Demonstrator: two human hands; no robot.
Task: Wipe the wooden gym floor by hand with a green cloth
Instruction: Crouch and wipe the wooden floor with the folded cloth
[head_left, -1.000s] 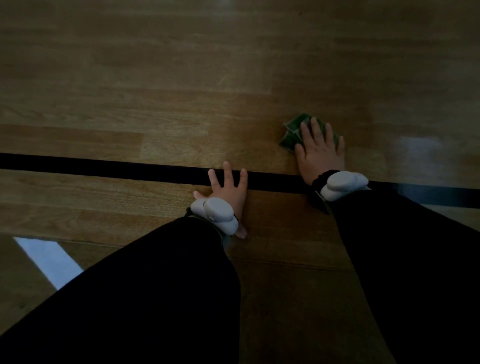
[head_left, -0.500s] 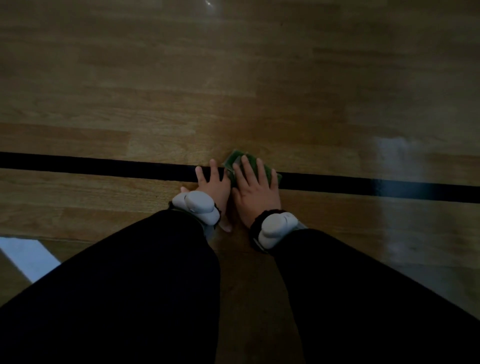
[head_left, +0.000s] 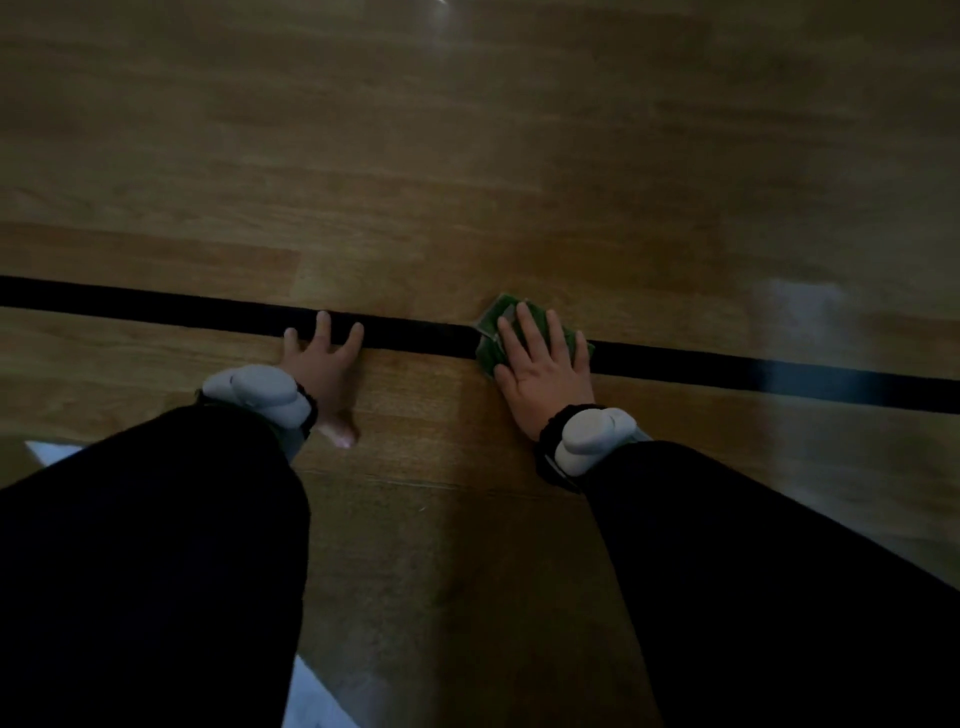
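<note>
The right hand lies flat over most of the crumpled green cloth, so only its upper and left edges show. A pale wrist-worn device covers the back of the left hand. Both black sleeves run off the bottom edge.

Black line, white wrist devices.

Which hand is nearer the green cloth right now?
Right. The right hand lies flat on top of the green cloth, pressing it onto the black line. The left hand rests on the floor off to the cloth's left, apart from it.
</note>
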